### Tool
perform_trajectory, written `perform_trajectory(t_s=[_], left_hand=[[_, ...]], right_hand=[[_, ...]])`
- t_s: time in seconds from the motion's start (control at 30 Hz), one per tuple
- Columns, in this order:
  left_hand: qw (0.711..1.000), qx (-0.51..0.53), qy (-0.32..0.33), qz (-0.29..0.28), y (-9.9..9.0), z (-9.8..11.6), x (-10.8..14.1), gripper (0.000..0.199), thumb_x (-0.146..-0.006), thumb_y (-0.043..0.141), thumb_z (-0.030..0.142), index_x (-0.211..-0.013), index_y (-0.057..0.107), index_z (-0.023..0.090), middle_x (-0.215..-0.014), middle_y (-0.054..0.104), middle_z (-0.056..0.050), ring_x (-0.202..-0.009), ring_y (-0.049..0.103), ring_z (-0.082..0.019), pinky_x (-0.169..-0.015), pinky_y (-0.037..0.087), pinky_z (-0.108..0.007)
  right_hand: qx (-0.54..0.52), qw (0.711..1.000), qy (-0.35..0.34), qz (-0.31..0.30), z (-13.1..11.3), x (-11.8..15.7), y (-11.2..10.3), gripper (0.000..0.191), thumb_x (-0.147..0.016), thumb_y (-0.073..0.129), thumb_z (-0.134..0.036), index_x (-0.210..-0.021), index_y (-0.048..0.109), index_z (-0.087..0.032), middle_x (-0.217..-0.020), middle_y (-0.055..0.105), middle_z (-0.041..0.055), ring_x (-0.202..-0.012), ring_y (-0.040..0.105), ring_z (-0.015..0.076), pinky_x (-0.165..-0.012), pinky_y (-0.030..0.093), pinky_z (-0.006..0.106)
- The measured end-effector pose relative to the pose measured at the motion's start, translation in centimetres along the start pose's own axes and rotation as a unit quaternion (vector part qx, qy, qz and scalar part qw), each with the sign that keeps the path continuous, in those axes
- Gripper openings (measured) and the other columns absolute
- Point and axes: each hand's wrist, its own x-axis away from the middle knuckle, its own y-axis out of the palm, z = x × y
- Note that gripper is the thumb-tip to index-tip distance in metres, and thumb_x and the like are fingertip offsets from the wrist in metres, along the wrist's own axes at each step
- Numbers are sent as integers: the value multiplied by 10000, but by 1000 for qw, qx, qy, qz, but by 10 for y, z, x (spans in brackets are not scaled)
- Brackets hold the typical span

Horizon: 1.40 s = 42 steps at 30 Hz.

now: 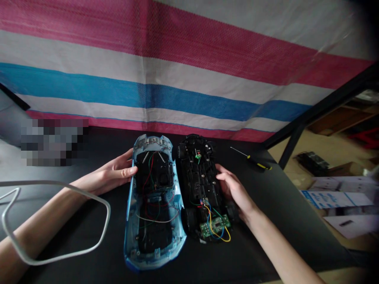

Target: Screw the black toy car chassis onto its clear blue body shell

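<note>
My left hand (118, 172) grips the left side of a blue toy car body shell (179, 205), its thumb over the rim. The shell lies upside down, so its black inside with red, green and white wires shows. Close along its right side is the black toy car chassis (197, 181), with wheels, screws and a green circuit board (215, 227) at its near end. Yellow, blue and green wires run to that board. My right hand (233, 187) holds the chassis by its right edge, the fingertips partly hidden behind it.
A screwdriver (257, 162) with a black and yellow handle lies on the black table (296, 221) at the right. A white cable (107, 221) loops across the left foreground. Behind the table hangs a striped sheet (192, 90). Papers and boxes (340, 197) sit lower at the right.
</note>
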Motion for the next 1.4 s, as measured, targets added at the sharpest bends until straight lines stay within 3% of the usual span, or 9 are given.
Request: perform_trajectory(t_s=[0.13, 0.3, 0.57, 0.73, 0.93, 1.4], left_hand=[[1000, 6, 7, -4, 3, 2, 1, 847, -858, 771, 290, -1579, 327, 323, -1348, 683, -75, -1195, 674, -288, -954, 574, -313], [1000, 10, 3, -1, 0, 1, 2, 820, -867, 766, 273, -1571, 346, 320, -1391, 654, -81, -1260, 633, -283, -994, 554, -310], [999, -3, 5, -40, -6, 1, 4, 739, -916, 705, 237, -1564, 359, 317, -1553, 504, -71, -1370, 540, -279, -1103, 485, -336], [999, -20, 4, -49, -8, 2, 5, 726, -940, 666, 223, -1578, 329, 302, -1602, 433, -80, -1435, 465, -293, -1148, 450, -369], [997, -50, 27, -44, -6, 4, 4, 713, -942, 660, 254, -1577, 341, 302, -1588, 455, -79, -1468, 418, -301, -1201, 386, -402], [996, -72, 37, -35, -6, 4, 2, 664, -962, 641, 265, -1566, 366, 291, -1615, 409, -66, -1480, 403, -273, -1232, 319, -380]], right_hand=[[-39, 999, 29, -16, 2, -1, -1, 503, -754, 728, -338, -1245, 637, -279, -1064, 764, -5, -972, 715, 247, -748, 581, 322], [-26, 999, 36, -12, 2, 0, -1, 550, -761, 712, -358, -1296, 604, -288, -1059, 761, -7, -880, 718, 243, -665, 581, 336], [-28, 996, 28, -80, -3, 0, 3, 396, -786, 687, -339, -1171, 626, -269, -1054, 764, 15, -837, 712, 234, -640, 570, 324], [-20, 998, 32, -60, -4, 1, 4, 430, -750, 697, -360, -1164, 609, -279, -930, 761, -9, -760, 700, 224, -605, 550, 308], [-16, 997, 26, -67, -7, 2, 9, 355, -768, 675, -358, -1110, 626, -275, -868, 750, -16, -672, 672, 210, -555, 512, 298], [-5, 999, 15, -36, -7, 4, 12, 461, -743, 693, -374, -1188, 651, -260, -914, 776, -1, -835, 730, 276, -642, 565, 355]])
